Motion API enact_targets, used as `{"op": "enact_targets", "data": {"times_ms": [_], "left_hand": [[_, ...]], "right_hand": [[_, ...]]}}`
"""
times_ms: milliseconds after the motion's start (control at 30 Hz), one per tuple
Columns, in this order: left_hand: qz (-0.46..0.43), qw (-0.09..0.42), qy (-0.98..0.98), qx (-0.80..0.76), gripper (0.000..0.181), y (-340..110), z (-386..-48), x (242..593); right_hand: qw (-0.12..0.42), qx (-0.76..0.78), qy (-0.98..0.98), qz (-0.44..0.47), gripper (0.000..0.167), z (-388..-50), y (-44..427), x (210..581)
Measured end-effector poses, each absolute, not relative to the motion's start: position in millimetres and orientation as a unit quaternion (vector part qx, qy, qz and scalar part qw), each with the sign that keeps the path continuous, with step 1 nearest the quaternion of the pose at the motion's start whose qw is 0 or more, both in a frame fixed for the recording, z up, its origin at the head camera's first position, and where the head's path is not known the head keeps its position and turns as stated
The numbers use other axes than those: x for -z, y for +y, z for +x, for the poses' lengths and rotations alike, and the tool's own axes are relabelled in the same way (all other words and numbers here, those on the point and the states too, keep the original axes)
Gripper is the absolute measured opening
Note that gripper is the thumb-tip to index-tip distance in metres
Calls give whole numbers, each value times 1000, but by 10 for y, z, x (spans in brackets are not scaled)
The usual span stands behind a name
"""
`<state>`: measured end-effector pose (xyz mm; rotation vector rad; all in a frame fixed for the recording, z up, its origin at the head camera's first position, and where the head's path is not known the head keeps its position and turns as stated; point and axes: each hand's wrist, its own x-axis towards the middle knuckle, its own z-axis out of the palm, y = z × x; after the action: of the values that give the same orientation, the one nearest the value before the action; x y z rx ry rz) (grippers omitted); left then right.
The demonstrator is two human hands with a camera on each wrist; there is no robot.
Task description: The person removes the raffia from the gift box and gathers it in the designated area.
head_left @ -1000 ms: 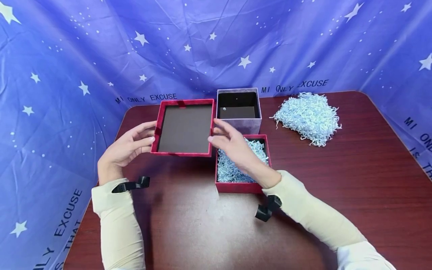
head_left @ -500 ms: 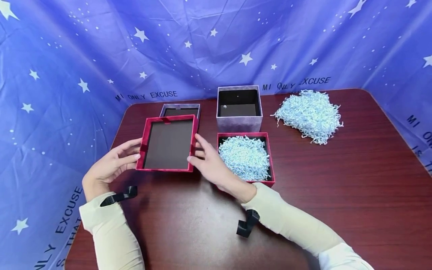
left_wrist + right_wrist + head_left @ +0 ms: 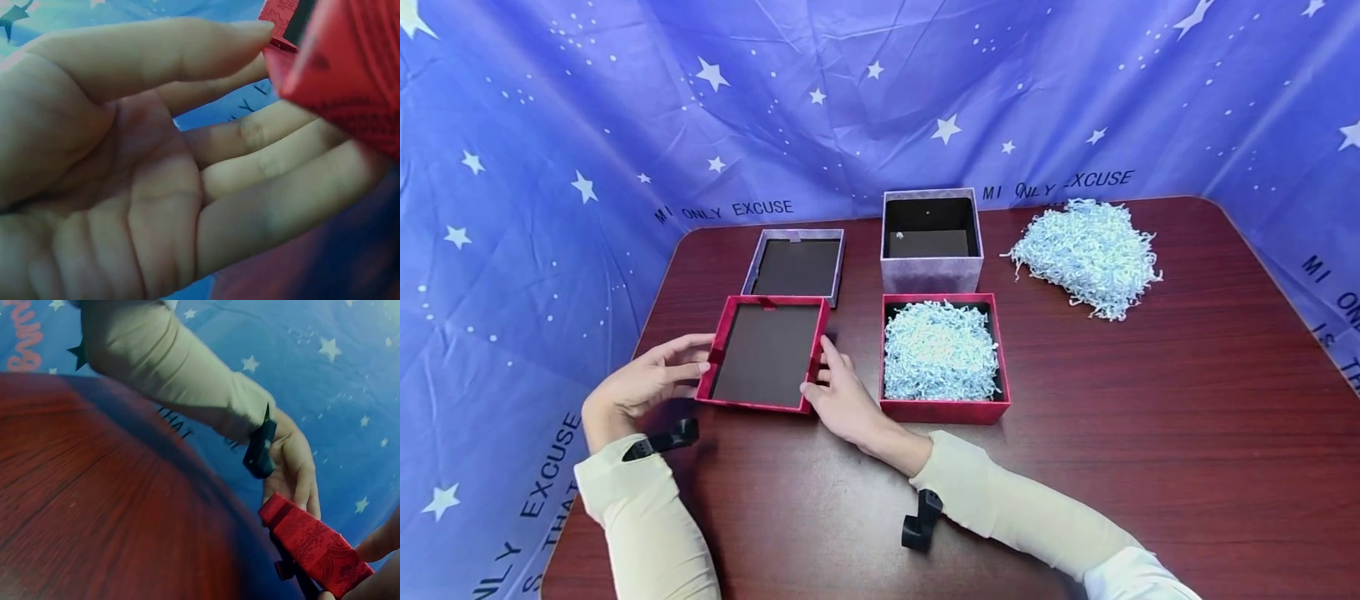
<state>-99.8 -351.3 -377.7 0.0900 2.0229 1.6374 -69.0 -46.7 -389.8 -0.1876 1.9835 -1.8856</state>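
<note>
The left hand [image 3: 638,379] and right hand [image 3: 846,402] grip a red box lid [image 3: 767,354] between them, one on each side wall. The left thumb lies on the rim at the near corner, with the other fingers extended along and beneath the outer wall; the right thumb presses near the other near corner, its forefinger reaching farther up that side. The lid sits directly between the two sets of fingertips, dark inner face upward — whether its underside touches the dark-red wood table [image 3: 1187,417] cannot be told.

Just beyond the fingers and the lid's far edge lies a lavender box lid [image 3: 797,265], also inner face up. To the right of the right-hand fingers, near them, stands a red box [image 3: 945,412] filled with pale-blue shredded paper [image 3: 940,350]. Behind that box, farther from the fingers, stands an upright lavender box [image 3: 931,275] with a dark interior and a small pale scrap inside. Well apart from the right fingertips — beyond and to the right — is a loose heap of shredded paper [image 3: 1086,258].
</note>
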Motion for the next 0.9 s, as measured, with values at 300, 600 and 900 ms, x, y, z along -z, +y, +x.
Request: {"op": "enact_targets", "data": {"times_ms": [300, 600, 900], "left_hand": [[-3, 275, 787, -552, 58, -3491, -993, 3950], [-19, 279, 806, -522, 56, -3441, -993, 3919], [-21, 276, 817, -505, 54, -3403, -985, 3878]], "right_hand": [[199, 654, 728, -53, 69, -721, -487, 4155], [206, 633, 744, -54, 69, -744, -513, 4202], [233, 590, 771, -57, 78, -745, -503, 4140]]}}
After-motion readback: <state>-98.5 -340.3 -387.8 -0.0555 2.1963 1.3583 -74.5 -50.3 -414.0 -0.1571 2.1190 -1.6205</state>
